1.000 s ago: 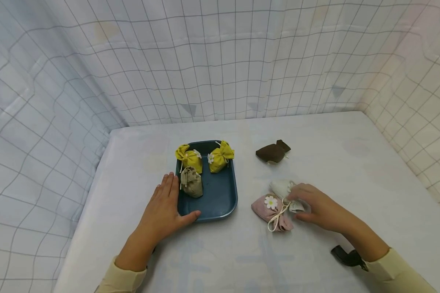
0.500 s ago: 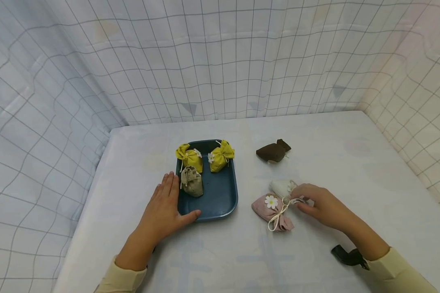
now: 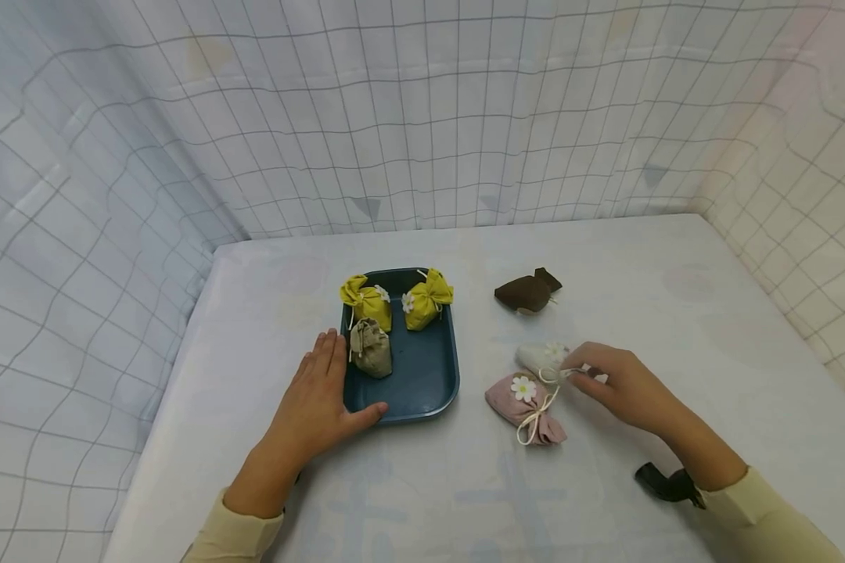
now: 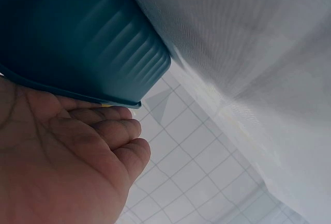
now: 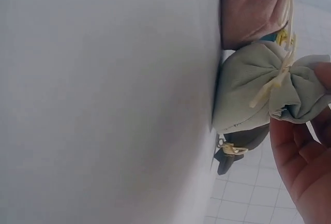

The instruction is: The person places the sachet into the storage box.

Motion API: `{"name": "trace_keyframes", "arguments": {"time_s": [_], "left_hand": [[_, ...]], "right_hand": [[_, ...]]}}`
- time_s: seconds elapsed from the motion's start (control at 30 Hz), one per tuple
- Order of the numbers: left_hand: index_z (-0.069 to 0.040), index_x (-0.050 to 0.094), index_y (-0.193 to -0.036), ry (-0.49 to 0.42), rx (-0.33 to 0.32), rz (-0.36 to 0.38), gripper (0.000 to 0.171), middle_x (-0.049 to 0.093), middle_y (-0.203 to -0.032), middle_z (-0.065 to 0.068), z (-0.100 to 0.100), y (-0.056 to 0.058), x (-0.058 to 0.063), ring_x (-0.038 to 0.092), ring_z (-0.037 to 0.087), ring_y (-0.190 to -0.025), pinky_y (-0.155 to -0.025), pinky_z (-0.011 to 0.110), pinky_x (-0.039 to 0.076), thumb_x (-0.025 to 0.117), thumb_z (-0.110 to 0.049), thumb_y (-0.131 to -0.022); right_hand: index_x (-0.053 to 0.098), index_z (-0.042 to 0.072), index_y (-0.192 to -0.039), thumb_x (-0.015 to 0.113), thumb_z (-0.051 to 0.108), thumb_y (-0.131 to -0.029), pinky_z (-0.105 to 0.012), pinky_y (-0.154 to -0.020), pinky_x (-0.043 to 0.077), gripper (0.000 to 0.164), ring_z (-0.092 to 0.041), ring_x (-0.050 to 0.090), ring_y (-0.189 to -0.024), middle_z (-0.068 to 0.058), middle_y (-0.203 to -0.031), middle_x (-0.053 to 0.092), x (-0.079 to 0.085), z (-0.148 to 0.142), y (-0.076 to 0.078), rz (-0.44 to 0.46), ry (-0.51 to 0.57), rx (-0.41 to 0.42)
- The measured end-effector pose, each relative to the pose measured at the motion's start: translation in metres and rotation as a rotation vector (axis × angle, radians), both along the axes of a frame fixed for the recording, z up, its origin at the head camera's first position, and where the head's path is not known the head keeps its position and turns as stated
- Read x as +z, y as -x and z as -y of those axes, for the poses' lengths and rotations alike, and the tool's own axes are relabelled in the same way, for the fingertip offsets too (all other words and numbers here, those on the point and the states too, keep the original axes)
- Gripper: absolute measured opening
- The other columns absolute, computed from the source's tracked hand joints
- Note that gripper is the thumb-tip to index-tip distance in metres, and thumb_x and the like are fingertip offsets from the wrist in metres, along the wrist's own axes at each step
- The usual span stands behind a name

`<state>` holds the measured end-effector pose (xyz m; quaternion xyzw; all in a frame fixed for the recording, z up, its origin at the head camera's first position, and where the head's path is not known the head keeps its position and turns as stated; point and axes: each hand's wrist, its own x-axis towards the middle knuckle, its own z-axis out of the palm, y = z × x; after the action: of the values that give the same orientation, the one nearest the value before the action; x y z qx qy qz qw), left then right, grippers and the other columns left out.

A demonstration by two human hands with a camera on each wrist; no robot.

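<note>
My right hand (image 3: 620, 383) pinches the gathered neck of a pale green drawstring pouch (image 5: 248, 87). A cream cord is tied round that neck. Right beside it lies a pink pouch (image 3: 514, 399) with a white flower and a looped cord. My left hand (image 3: 313, 399) lies with straight fingers along the left rim of a dark blue tray (image 3: 422, 391), its thumb at the near edge. In the left wrist view the fingers rest against the ribbed tray wall (image 4: 114, 53). Inside the tray stand two yellow pouches (image 3: 373, 309) at the back and an olive pouch (image 3: 371, 349) at the left.
A dark brown pouch (image 3: 526, 292) lies on the white-covered table (image 3: 605, 266) behind the pale green one. Grid-patterned cloth (image 3: 422, 117) hangs behind and at both sides. A black strap-like piece (image 3: 665, 482) shows by the right sleeve.
The right hand has drawn its fingers together on the pale green pouch's neck and tilted it up a little. The left hand and the tray hold their place.
</note>
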<state>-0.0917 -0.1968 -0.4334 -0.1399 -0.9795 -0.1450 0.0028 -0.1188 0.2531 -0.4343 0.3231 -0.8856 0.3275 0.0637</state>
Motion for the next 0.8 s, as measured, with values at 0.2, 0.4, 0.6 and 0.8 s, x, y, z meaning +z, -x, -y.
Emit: {"name": "trace_keyframes", "arguments": {"time_s": [0.2, 0.4, 0.6, 0.8], "left_hand": [[0.007, 0.015, -0.155, -0.002, 0.002, 0.009, 0.124, 0.011, -0.163, 0.024, 0.0, 0.0, -0.001, 0.006, 0.036, -0.15, -0.117, 0.056, 0.016, 0.056, -0.081, -0.079], [0.007, 0.016, -0.155, 0.0, -0.002, -0.005, 0.124, 0.011, -0.162, 0.024, -0.001, 0.001, 0.001, 0.007, 0.036, -0.15, -0.117, 0.056, 0.016, 0.057, -0.081, -0.079], [0.008, 0.017, -0.155, 0.006, -0.008, -0.019, 0.123, 0.013, -0.162, 0.025, -0.002, 0.001, 0.0, 0.008, 0.037, -0.15, -0.117, 0.056, 0.017, 0.056, -0.081, -0.079], [0.007, 0.016, -0.155, -0.001, -0.003, -0.009, 0.124, 0.012, -0.162, 0.024, -0.001, 0.0, 0.0, 0.008, 0.037, -0.15, -0.117, 0.056, 0.017, 0.057, -0.081, -0.079]], "right_hand": [[0.069, 0.018, -0.102, 0.071, -0.005, -0.087, -0.033, -0.073, 0.056, 0.028, -0.007, 0.061, -0.092, 0.011, -0.101, 0.067, 0.008, 0.002, 0.007, -0.001, 0.018, -0.033], [0.069, 0.016, -0.1, 0.069, -0.003, -0.089, -0.033, -0.074, 0.056, 0.022, -0.008, 0.062, -0.092, 0.009, -0.099, 0.067, 0.019, 0.004, 0.013, 0.003, 0.028, -0.087], [0.069, 0.015, -0.098, 0.067, -0.002, -0.092, -0.028, -0.066, 0.055, 0.018, -0.012, 0.064, -0.085, 0.007, -0.097, 0.067, 0.028, 0.006, 0.014, 0.047, 0.058, -0.124], [0.069, 0.016, -0.097, 0.066, -0.001, -0.093, -0.026, -0.068, 0.055, 0.018, -0.009, 0.062, -0.085, 0.006, -0.096, 0.067, 0.035, 0.009, 0.018, 0.063, 0.105, -0.116]]}}
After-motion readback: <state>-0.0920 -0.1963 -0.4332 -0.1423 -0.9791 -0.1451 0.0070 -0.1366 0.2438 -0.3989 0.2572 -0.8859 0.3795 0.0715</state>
